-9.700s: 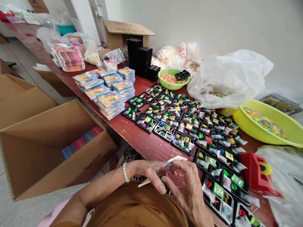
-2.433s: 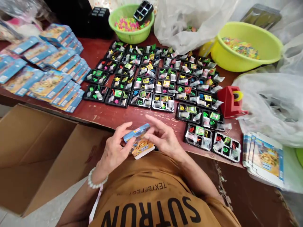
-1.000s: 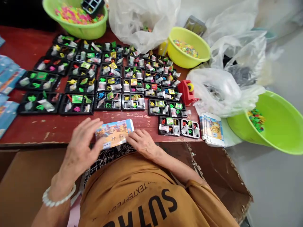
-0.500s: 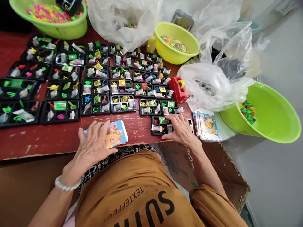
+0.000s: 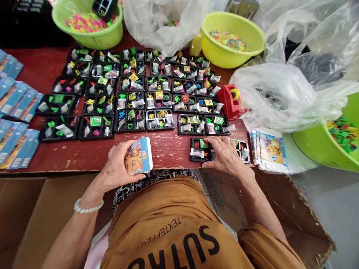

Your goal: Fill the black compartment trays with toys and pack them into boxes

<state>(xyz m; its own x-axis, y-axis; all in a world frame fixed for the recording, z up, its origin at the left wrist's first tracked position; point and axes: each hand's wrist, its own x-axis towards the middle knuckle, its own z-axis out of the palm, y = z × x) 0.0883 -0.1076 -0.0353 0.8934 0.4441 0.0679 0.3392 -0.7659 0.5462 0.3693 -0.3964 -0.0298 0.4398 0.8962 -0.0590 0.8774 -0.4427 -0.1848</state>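
My left hand [image 5: 116, 163] grips a small printed cardboard box [image 5: 138, 157] at the table's front edge, fingers behind it and thumb along its lower edge. The box has a blue band and a desert-like picture. To the right, my right hand [image 5: 224, 153] is closed over a black compartment tray [image 5: 198, 154], its thumb at the near side and its fingertips at the far side. The tray holds a green packet, a red piece and a clear sachet; its right part is hidden under the hand. Another filled tray [image 5: 243, 150] shows just beyond my right hand.
Rows of filled black trays [image 5: 130, 121] cover the red table [image 5: 165, 144]. Blue printed boxes [image 5: 17, 145] stand at the left. A red tape dispenser [image 5: 228, 101], flat cartons [image 5: 272, 147], plastic bags [image 5: 260, 89] and green basins [image 5: 232, 22] of small pieces line the right and back.
My left hand has gone from lying over the box to gripping its side, and the box is tilted up more. My right hand stays at the tray. The view has swung left, showing the stacked boxes.
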